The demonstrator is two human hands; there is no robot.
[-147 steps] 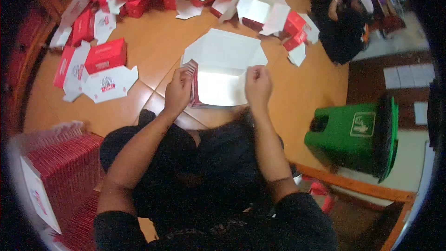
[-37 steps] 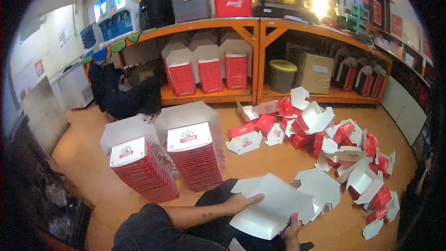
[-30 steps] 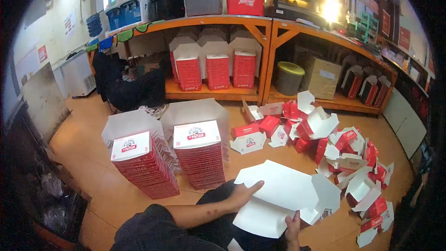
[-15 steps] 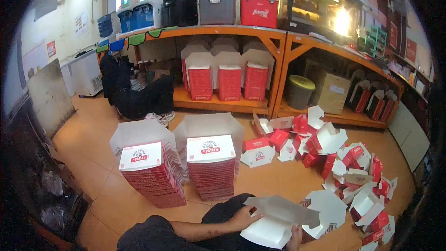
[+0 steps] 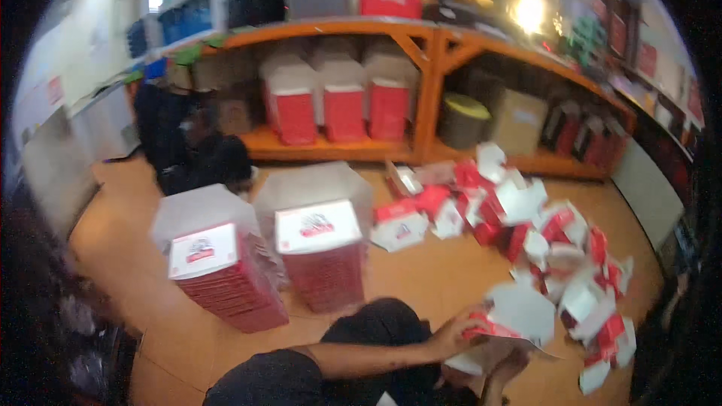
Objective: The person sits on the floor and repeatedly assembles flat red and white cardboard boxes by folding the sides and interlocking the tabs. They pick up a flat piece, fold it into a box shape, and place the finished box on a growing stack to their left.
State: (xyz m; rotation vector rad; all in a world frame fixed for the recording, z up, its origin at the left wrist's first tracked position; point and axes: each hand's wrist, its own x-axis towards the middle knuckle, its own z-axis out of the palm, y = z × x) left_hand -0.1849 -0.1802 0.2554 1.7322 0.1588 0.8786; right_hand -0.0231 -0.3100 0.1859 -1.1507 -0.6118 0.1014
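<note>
Low at the right, both my hands hold a red-and-white food carton (image 5: 496,348), partly folded, its pale inner side showing. My left hand (image 5: 453,336) reaches across and grips its upper left edge, fingers closed. Below the carton, my right hand (image 5: 508,370) is closed on its lower side, with its fingers partly hidden. Just behind lies a pale, many-sided carton blank (image 5: 532,308), partly covered by the held carton. Motion blur softens the edges here.
Two tall carton stacks (image 5: 320,263) stand ahead on the orange floor. Loose folded cartons (image 5: 519,203) lie heaped to the right. Beyond runs an orange shelf (image 5: 338,150) with more stacks and a yellow-lidded bin (image 5: 465,122). A person in dark clothes (image 5: 192,143) sits at the far left.
The carton has moved right and turned, bringing red panels into sight. My left hand has gone right with it. The whole view has shifted and blurred.
</note>
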